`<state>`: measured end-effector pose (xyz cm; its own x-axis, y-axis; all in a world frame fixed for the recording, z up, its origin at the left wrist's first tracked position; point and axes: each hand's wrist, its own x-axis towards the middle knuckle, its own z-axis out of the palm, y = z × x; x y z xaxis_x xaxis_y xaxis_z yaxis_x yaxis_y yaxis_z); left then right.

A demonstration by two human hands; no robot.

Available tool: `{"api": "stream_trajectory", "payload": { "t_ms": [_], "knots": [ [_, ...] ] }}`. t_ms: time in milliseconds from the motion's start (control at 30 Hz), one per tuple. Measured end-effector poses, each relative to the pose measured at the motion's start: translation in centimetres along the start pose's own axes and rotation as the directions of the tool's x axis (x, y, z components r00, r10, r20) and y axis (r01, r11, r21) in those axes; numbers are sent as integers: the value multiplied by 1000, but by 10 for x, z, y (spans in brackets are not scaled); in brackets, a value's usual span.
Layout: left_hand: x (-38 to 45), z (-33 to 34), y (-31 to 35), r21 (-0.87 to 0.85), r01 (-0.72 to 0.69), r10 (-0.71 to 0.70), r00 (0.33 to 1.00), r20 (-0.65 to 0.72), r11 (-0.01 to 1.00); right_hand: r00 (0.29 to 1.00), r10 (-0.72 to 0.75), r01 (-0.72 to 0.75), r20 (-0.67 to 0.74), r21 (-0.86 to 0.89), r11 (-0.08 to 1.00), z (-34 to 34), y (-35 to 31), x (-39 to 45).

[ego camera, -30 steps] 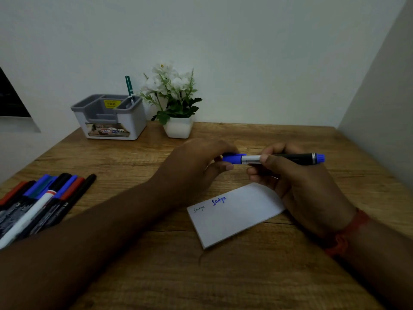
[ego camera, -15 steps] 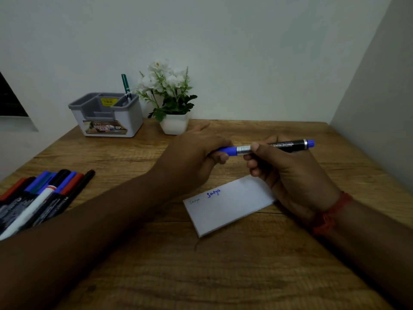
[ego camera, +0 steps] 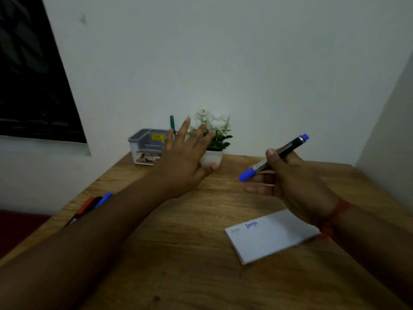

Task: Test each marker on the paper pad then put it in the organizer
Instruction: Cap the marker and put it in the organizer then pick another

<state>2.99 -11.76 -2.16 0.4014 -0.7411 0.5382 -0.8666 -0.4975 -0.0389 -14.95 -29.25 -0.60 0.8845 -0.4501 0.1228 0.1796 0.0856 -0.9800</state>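
Fingers of the right hand are curled round the barrel of a blue-capped marker, which is held tilted above the wooden table, its capped end pointing down and left, its far end raised to the right. Two lower fingers of that hand are stretched out beneath the marker, apart from it. A red band is worn at the right wrist.

Straight, spread fingers are shown on the left hand, which holds nothing and is raised in front of the grey organizer and the small white flower pot at the far edge of the table; whether the pot is touched cannot be told from the blurred view. One green marker stands upright in the organizer.

Near the right forearm, a white paper pad lies flat on the table, with blue writing at its far left corner. Behind the left forearm, at the table's left edge, a group of red, black and blue markers is partly hidden.
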Motion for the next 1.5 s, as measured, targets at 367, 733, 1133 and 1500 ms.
{"api": "stream_trajectory", "payload": {
  "t_ms": [367, 733, 1133, 1500],
  "knots": [
    [-41, -9, -93, 166, 310, -317, 948, 16, 936, 981, -74, 175, 177, -665, 726, 123, -23, 93],
    [-50, -11, -111, 131, 356, -368, 927, 80, 925, 934, -109, 317, 341, -929, -190, 193, -53, 193],
    [-51, -19, -108, 183, 371, -398, 907, 138, 910, 957, 49, 287, 284, -922, -261, 230, -26, 235],
    [-55, -33, -111, 133, 212, -250, 842, 478, 968, 725, -417, 490, 549, -836, -249, 197, -33, 217]
  ]
}}
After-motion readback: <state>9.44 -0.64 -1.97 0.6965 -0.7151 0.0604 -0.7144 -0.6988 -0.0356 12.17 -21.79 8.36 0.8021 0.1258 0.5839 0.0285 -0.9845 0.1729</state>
